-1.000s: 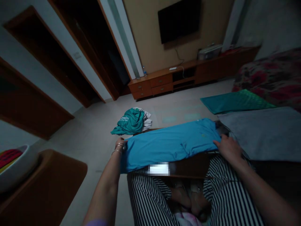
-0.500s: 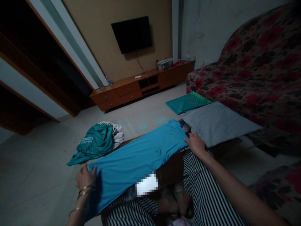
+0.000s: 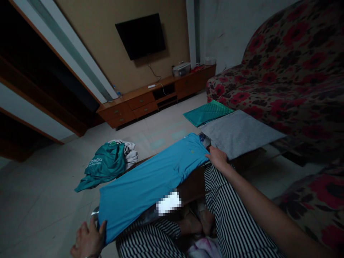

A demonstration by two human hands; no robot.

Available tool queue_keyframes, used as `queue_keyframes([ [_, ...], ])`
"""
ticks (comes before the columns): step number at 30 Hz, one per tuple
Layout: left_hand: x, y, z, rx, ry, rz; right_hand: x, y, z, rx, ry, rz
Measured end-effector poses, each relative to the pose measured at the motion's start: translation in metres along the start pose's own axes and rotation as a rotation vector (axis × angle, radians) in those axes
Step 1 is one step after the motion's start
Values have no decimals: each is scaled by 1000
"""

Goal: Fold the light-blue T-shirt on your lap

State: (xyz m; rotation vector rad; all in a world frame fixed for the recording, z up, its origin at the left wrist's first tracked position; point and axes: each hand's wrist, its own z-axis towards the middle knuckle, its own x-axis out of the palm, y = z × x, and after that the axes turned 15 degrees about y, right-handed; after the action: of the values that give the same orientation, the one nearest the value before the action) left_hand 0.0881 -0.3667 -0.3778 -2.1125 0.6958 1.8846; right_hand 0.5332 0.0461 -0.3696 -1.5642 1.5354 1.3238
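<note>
A blue garment point(image 3: 150, 179), folded into a long strip, lies across the low table in front of me. At its near left corner is my left hand point(image 3: 90, 238), fingers spread, the thumb touching the cloth edge. My right hand point(image 3: 218, 157) pinches the garment's right end. Beyond that hand, a grey folded cloth point(image 3: 242, 132) lies flat, with a green folded cloth point(image 3: 208, 113) behind it. To the left of the blue garment, a teal garment point(image 3: 107, 163) sits crumpled beside a white and black one point(image 3: 130, 154).
A wooden TV cabinet point(image 3: 139, 104) stands along the far wall beneath a television point(image 3: 142, 36). On the right is a flowered sofa point(image 3: 282, 71). My knees in striped trousers point(image 3: 236, 204) are against the near side of the table. A blurred white patch point(image 3: 169, 203) shows near the table's edge.
My left hand has slid down along the garment's left end toward me, and its fingers are more spread. My right hand still holds the right end. The view has shifted slightly.
</note>
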Motion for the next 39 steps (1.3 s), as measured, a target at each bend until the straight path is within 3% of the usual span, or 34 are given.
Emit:
queue_keyframes([
  [3,-22,-45,8,125,-96,85,-2,0,-2,-51,-38,-15],
  [7,-59,-162,29,508,-142,-26,-5,5,14,-120,-62,-8],
  [11,-92,-305,54,783,75,-231,-15,17,54,-120,-70,32],
  [15,-104,-436,79,913,240,-267,-30,32,99,-31,-84,154],
  [18,-102,-514,98,966,351,-248,-37,35,122,8,-57,238],
  [20,-100,-553,108,987,448,-249,-37,33,129,-26,-42,271],
  [23,-101,-593,118,999,620,-266,-35,28,131,-95,-79,309],
  [27,-109,-620,123,990,860,-322,-36,24,129,-100,-22,408],
  [32,-121,-631,119,983,1068,-468,-44,18,127,-124,50,522],
  [39,-119,-641,112,986,1159,-637,-47,8,130,-133,56,654],
])
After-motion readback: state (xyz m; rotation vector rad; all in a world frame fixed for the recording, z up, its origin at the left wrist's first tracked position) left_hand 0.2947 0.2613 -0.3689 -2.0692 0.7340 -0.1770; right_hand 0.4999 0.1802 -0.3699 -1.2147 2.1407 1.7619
